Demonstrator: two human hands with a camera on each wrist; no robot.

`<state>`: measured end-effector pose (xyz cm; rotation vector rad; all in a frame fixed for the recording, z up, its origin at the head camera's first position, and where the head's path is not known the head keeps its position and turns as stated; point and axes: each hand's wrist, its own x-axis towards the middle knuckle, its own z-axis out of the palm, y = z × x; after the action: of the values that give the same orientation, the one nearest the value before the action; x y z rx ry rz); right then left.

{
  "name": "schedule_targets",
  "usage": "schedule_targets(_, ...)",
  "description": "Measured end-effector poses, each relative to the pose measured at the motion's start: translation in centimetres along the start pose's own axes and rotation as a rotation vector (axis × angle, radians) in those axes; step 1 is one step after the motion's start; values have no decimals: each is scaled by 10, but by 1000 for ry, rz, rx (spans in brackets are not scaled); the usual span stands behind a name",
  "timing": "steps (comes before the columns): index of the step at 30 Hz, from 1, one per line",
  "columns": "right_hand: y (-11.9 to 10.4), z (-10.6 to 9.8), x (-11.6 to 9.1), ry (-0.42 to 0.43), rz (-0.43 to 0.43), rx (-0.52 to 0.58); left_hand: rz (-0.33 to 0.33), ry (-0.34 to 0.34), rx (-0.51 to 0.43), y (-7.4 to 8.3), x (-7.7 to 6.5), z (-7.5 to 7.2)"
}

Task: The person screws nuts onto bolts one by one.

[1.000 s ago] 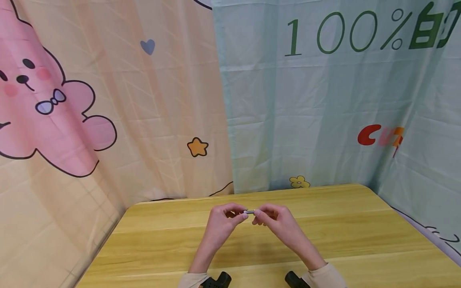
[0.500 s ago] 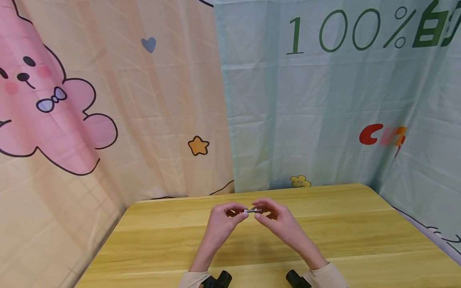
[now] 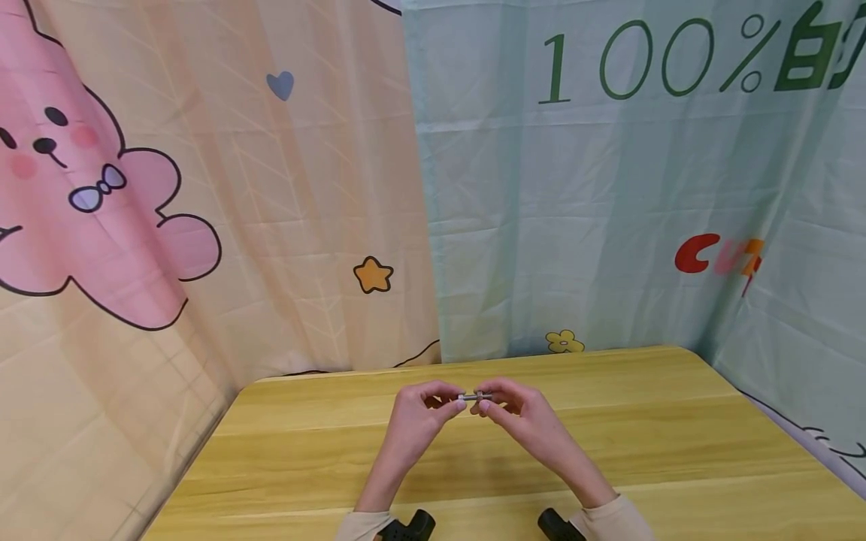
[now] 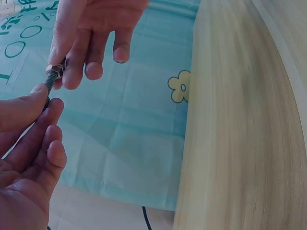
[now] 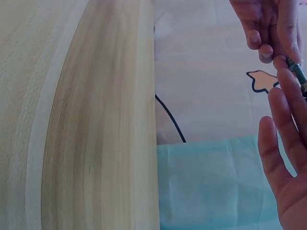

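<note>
A small metal bolt (image 3: 468, 397) is held level above the table, between both hands. My left hand (image 3: 419, 422) pinches one end of it between thumb and index finger, which cover that end. In the left wrist view the threaded shank (image 4: 50, 80) shows between the two hands, with a nut (image 4: 59, 71) on it. My right hand (image 3: 526, 418) has its thumb and index finger at the nut, pinching it, and its other fingers hang loose. The right wrist view shows the greenish-looking shank (image 5: 298, 72) at its right edge, partly cut off.
A wood-grain table (image 3: 325, 443) lies under both hands. Printed curtains (image 3: 541, 225) stand behind its far edge and at both sides. Black wrist devices (image 3: 416, 526) sit at the cuffs of the light sleeves.
The right thumb and fingers parted from the bolt half a second ago, baring the nut and bolt end, and have since closed in on the nut again. The left hand stays still.
</note>
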<state>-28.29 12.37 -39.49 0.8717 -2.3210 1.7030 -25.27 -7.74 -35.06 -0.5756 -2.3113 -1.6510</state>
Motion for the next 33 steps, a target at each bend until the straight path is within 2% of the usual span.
schedule_targets(9, -2, 2, 1, 25, 80, -26, -14, -22, -8, 1, 0, 0)
schedule_targets(17, -3, 3, 0, 63, 120, -15, 3, -19, -1, 1, 0, 0)
schedule_targets(21, -2, 4, 0, 64, 88, -44, -4, -12, -3, 1, -1, 0)
schedule_targets(28, 1, 4, 0, 73, -40, -40, -9, 6, 17, 0, 0, 0)
schedule_targets(33, 2, 3, 1, 58, -25, -42, 2, 1, 13, 3, -1, -1)
